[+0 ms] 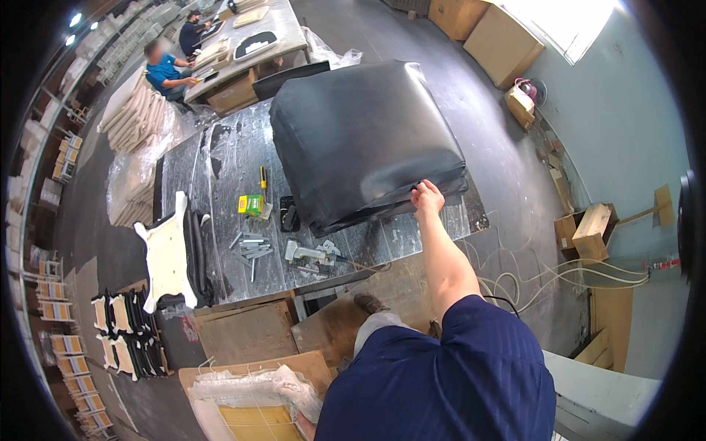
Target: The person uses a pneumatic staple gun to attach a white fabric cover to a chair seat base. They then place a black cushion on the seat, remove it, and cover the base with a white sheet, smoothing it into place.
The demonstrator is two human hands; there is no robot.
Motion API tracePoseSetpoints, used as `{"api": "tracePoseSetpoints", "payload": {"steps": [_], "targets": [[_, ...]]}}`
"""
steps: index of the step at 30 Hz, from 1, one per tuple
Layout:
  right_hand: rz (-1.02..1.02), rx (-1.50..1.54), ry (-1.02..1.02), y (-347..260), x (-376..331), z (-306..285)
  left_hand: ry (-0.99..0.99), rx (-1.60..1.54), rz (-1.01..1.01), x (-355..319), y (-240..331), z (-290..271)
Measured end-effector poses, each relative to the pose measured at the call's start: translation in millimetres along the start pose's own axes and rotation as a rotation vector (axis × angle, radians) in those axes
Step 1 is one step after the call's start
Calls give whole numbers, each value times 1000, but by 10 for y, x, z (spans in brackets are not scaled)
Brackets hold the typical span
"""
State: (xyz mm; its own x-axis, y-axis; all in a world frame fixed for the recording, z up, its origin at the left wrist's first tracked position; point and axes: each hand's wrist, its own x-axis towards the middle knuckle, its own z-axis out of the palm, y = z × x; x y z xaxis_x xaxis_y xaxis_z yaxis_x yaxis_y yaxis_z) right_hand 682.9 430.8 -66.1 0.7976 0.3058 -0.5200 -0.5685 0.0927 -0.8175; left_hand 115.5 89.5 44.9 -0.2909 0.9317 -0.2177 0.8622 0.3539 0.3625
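Observation:
A thick pile of smooth black leather-like sheets (360, 132) covers the right part of the worktable. My right hand (428, 197) is stretched out to its near right edge, fingers pinched on the rim of the top black sheet. Only a sliver of my left hand (304, 425) shows at the lower edge, beside a plastic-wrapped panel (254, 389); its fingers are hidden. Left of the pile lie a staple gun (300, 253), several metal staple strips (254, 246), a green and yellow box (250, 204), a yellow-handled tool (263, 176) and a small black object (289, 214).
Cream-backed cut panels (168, 253) stand at the worktable's (239, 151) left end. Two people sit at a farther table (276, 51). Pale hoses (529, 275) trail over the floor on the right, near an open carton (594, 231). Stacked padded pieces (132, 114) stand far left.

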Motion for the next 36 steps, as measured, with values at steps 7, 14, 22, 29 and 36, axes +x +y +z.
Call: {"api": "tracePoseSetpoints", "payload": {"steps": [7, 14, 22, 29, 36], "targets": [[60, 6, 117, 18, 173, 155, -75, 86, -70, 240, 296, -78], [-7, 2, 209, 71, 113, 330, -97, 107, -83, 336, 376, -104], [-34, 46, 285, 233, 148, 596, -91, 109, -99, 332, 390, -138], [-161, 34, 432, 82, 379, 618, -89, 57, -74, 363, 268, -55], [107, 69, 230, -170, 440, 636, -8, -4, -172, -167, -73, -39]]}}
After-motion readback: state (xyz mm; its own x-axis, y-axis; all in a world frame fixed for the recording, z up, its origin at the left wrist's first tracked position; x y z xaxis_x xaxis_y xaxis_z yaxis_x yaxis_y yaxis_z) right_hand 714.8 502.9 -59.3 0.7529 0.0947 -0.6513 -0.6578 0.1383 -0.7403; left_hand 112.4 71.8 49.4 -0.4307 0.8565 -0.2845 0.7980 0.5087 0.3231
